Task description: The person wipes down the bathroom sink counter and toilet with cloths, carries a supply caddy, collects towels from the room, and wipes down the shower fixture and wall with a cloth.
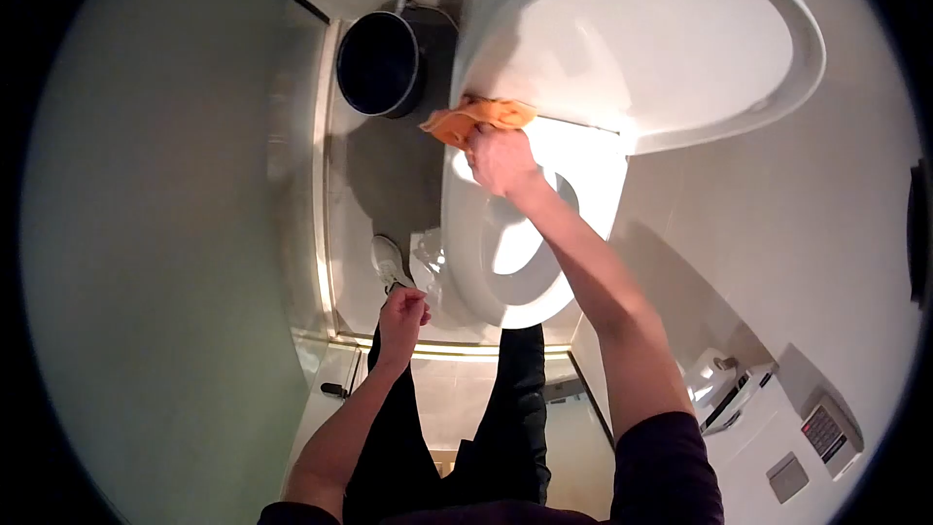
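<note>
My right hand (501,157) is closed on an orange cleaning cloth (476,122). It presses the cloth against the rear of the white toilet (465,272), near the hinge of the raised lid (700,29). The toilet seat is down, and my right forearm crosses over part of the bowl opening. My left hand (401,323) hangs in a loose fist to the left of the toilet's front, above my leg, with nothing seen in it. Just beyond it lies a crumpled, shiny, translucent plastic-like thing (428,261), beside the toilet base.
A dark bucket or bin (377,63) stands on the floor left of the toilet tank. A frosted glass panel (165,233) borders the left side. On the right wall are a toilet paper holder (714,374) and a control panel (828,436). My shoe (387,261) is beside the toilet.
</note>
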{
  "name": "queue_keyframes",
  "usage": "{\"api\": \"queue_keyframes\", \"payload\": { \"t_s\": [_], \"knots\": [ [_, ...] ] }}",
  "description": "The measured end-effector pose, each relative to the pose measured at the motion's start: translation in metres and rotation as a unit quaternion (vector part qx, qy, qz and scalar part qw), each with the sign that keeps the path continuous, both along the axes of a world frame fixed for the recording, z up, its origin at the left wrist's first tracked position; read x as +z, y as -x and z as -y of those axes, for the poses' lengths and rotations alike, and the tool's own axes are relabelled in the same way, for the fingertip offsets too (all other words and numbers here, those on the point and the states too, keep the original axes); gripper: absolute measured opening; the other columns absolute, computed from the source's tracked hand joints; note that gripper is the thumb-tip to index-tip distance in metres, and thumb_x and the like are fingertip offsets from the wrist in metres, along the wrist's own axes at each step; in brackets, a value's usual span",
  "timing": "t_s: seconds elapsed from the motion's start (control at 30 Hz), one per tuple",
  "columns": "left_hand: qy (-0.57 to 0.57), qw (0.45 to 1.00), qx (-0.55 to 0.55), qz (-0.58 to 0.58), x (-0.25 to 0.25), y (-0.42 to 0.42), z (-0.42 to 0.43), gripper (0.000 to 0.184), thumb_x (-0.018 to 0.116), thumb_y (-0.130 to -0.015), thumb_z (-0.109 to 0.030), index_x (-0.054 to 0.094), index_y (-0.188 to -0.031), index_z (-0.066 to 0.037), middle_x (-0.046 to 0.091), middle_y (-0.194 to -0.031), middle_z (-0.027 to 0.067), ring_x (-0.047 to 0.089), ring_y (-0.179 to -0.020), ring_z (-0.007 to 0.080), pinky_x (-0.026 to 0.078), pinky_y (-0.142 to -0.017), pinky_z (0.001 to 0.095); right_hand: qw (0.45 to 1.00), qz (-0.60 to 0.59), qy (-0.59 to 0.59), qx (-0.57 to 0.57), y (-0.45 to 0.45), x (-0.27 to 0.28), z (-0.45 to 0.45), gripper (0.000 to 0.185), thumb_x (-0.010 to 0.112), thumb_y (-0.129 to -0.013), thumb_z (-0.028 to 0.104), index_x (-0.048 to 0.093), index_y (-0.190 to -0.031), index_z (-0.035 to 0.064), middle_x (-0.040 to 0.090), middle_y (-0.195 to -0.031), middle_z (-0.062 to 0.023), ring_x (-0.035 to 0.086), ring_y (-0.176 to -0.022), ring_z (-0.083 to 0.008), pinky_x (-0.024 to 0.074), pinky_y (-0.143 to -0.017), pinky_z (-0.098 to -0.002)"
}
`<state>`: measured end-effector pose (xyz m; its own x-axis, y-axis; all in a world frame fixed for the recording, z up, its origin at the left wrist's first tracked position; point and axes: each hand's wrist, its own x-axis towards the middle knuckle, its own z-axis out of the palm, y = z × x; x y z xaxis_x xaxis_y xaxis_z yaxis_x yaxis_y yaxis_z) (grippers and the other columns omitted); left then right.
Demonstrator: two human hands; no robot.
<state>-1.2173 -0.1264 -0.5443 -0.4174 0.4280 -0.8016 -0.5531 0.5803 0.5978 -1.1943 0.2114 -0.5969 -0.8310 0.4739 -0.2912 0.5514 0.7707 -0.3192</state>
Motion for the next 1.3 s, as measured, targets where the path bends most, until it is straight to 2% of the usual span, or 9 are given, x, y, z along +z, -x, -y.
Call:
{"api": "queue_keyframes", "payload": {
  "t_s": [0.17,0.3,0.63,0.7,0.93,1.1,1.17,1.23,1.3],
  "knots": [
    [0.033,0.996,-0.078,0.027,-0.005,-0.029,-0.010,0.008,0.057,-0.097,-0.004,0.060,-0.104,-0.002,0.063,-0.083,0.0051,0.062,-0.070,0.0110,0.054,-0.065,0.0254,0.981,-0.027,-0.179,0.071,-0.005,-0.017,-0.005,0.023,0.063,-0.078,0.013,0.067,-0.097,0.0026,0.072,-0.089,-0.0139,0.070,-0.083,-0.0310,0.0559,-0.073,-0.0396],
    [0.007,0.995,-0.088,0.044,0.006,-0.047,-0.031,0.008,0.058,-0.097,-0.005,0.061,-0.104,-0.002,0.065,-0.084,0.0050,0.064,-0.071,0.0117,0.054,-0.066,0.0252,0.989,-0.031,0.144,-0.031,-0.015,0.019,-0.035,0.026,0.065,-0.072,0.005,0.067,-0.097,0.0011,0.071,-0.093,-0.0165,0.068,-0.096,-0.0315,0.0539,-0.085,-0.0407],
    [-0.006,0.961,-0.271,-0.056,-0.020,-0.084,-0.058,0.013,0.061,-0.091,-0.003,0.061,-0.104,-0.001,0.066,-0.086,0.0092,0.067,-0.078,0.0181,0.054,-0.071,0.0311,0.949,0.018,-0.083,-0.303,-0.224,-0.003,-0.045,0.067,0.071,-0.081,0.025,0.041,-0.137,0.0027,0.052,-0.136,-0.0192,0.054,-0.115,-0.0392,0.0504,-0.094,-0.0467],
    [-0.083,0.827,-0.461,-0.311,-0.017,-0.095,-0.070,0.019,0.064,-0.085,-0.006,0.062,-0.104,-0.002,0.067,-0.095,0.0127,0.066,-0.094,0.0287,0.053,-0.084,0.0400,0.930,0.042,-0.040,-0.362,-0.216,-0.017,-0.051,0.072,0.075,-0.075,0.024,0.040,-0.135,0.0057,0.060,-0.126,-0.0220,0.063,-0.107,-0.0404,0.0535,-0.088,-0.0491],
    [-0.096,0.512,-0.753,-0.401,-0.046,-0.131,-0.055,0.052,0.070,-0.081,-0.018,0.054,-0.128,-0.003,0.057,-0.122,0.0169,0.049,-0.127,0.0339,0.021,-0.115,0.0652,0.932,-0.067,0.047,-0.353,-0.240,0.013,-0.075,0.051,0.066,-0.078,0.011,0.050,-0.125,0.0034,0.071,-0.098,-0.0214,0.067,-0.097,-0.0416,0.0537,-0.081,-0.0500],
    [-0.055,0.520,-0.806,-0.277,0.041,-0.132,-0.086,0.063,0.078,-0.074,-0.023,0.053,-0.129,-0.006,0.056,-0.119,0.0187,0.050,-0.123,0.0359,0.016,-0.118,0.0647,0.924,0.021,0.137,-0.355,-0.298,0.030,-0.060,0.038,0.063,-0.078,0.011,0.061,-0.116,0.0052,0.070,-0.103,-0.0211,0.066,-0.105,-0.0361,0.0532,-0.090,-0.0430],
    [-0.085,0.521,-0.804,-0.274,0.087,-0.118,-0.097,0.066,0.082,-0.070,-0.026,0.053,-0.127,-0.007,0.055,-0.116,0.0198,0.051,-0.120,0.0374,0.015,-0.118,0.0662,0.749,-0.115,0.382,-0.529,-0.352,-0.004,-0.032,0.048,0.062,-0.077,0.009,0.058,-0.125,0.0035,0.070,-0.104,-0.0164,0.067,-0.104,-0.0309,0.0534,-0.093,-0.0434],
    [-0.147,0.551,-0.766,-0.297,0.140,-0.097,-0.109,0.073,0.083,-0.065,-0.027,0.055,-0.130,-0.008,0.057,-0.112,0.0146,0.052,-0.117,0.0325,0.022,-0.117,0.0605,0.440,-0.352,0.549,-0.618,-0.391,-0.014,0.010,0.060,0.057,-0.076,0.007,0.052,-0.136,0.0059,0.067,-0.110,-0.0074,0.066,-0.098,-0.0291,0.0551,-0.091,-0.0420],
    [-0.198,0.581,-0.725,-0.312,0.185,-0.074,-0.136,0.068,0.083,-0.064,-0.026,0.059,-0.125,-0.008,0.059,-0.109,0.0132,0.055,-0.112,0.0315,0.026,-0.115,0.0600,0.282,-0.484,0.577,-0.594,-0.399,0.014,0.039,0.049,0.058,-0.082,0.011,0.053,-0.129,-0.0004,0.064,-0.120,-0.0124,0.065,-0.111,-0.0312,0.0529,-0.099,-0.0464]
  ]
}}
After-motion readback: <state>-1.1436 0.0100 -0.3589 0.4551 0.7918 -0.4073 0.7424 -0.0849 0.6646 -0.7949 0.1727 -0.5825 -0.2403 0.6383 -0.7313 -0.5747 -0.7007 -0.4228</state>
